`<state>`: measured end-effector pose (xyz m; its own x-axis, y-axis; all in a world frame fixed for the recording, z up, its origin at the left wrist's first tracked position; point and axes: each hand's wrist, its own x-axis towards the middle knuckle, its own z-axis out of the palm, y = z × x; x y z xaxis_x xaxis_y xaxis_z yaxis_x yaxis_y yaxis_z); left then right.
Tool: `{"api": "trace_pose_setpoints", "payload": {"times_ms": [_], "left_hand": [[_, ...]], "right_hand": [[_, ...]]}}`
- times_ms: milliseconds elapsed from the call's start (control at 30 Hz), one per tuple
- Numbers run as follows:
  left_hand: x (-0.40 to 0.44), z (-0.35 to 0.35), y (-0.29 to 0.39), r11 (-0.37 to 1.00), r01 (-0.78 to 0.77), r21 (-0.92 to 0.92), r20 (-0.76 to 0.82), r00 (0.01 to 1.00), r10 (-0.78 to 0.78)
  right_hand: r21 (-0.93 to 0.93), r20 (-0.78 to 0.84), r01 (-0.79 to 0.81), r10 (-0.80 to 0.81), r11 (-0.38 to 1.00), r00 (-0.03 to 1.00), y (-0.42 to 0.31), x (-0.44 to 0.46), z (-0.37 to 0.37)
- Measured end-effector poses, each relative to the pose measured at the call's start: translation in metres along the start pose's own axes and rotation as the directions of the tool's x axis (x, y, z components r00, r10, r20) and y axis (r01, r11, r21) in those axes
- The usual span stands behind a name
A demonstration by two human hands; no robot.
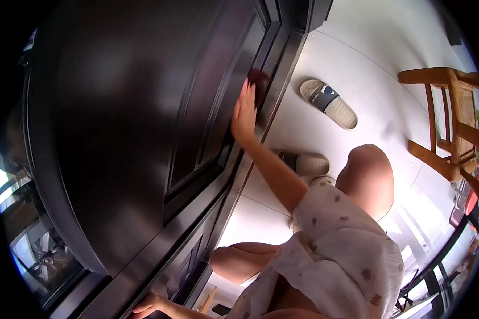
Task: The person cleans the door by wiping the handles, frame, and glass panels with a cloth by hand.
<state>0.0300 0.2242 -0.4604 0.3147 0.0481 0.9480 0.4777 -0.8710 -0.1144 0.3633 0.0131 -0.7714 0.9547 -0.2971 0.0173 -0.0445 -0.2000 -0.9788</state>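
Observation:
My right hand [244,114] is raised against the dark wooden door [127,106], near the frame on its right side. Its fingers hold a dark red cloth [259,80] to the moulding; the cloth is slightly blurred. Low in the view, my left hand [150,305] rests on the dark door's lower edge with thumb and fingers apart. Nothing shows in it, and part of it is cut off by shadow and the image edge.
A grey slipper [329,103] lies on the pale tiled floor [367,69], and another slipper [306,164] is near my feet. To the right stands a wooden chair [452,122]. My bent knees are close to the door. An ornate metal flower [48,260] shows at the lower left.

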Motion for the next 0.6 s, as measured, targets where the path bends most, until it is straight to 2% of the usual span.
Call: {"api": "trace_pose_setpoints", "payload": {"times_ms": [67,133,200,233,300,433,533,600], "left_hand": [[-0.001,0.004,0.003,1.0,0.005,-0.007,-0.004,1.0,-0.005],[-0.003,0.007,0.005,1.0,0.006,-0.009,-0.009,1.0,-0.006],[-0.003,0.009,0.007,1.0,0.003,-0.009,-0.012,1.0,-0.003],[-0.004,0.011,0.007,1.0,0.002,-0.007,-0.013,1.0,-0.002],[-0.005,0.011,0.009,1.0,0.0,-0.004,-0.016,1.0,0.0],[-0.009,0.017,0.013,1.0,0.002,-0.009,-0.022,1.0,-0.003],[-0.01,0.017,0.016,1.0,0.0,-0.001,-0.023,1.0,0.0],[-0.009,0.017,0.017,1.0,0.0,-0.001,-0.028,1.0,0.0]], "right_hand": [[-0.024,-0.115,0.095,-0.097,0.995,0.989,0.009,0.062,-0.005],[-0.088,-0.202,0.125,-0.141,0.988,0.969,0.018,0.12,-0.012],[0.059,-0.083,-0.049,0.054,0.997,0.995,0.013,0.168,-0.037],[0.058,-0.087,-0.051,0.056,0.997,0.995,0.018,0.169,-0.035],[-0.254,-0.211,0.274,-0.329,0.928,0.92,0.033,0.163,-0.026],[-0.144,-0.161,0.299,-0.321,0.943,0.933,0.031,0.082,-0.017],[-0.088,-0.004,0.273,-0.275,0.958,0.961,0.025,0.007,-0.019],[-0.054,0.055,0.192,-0.189,0.98,0.98,0.018,0.001,-0.021]]}}
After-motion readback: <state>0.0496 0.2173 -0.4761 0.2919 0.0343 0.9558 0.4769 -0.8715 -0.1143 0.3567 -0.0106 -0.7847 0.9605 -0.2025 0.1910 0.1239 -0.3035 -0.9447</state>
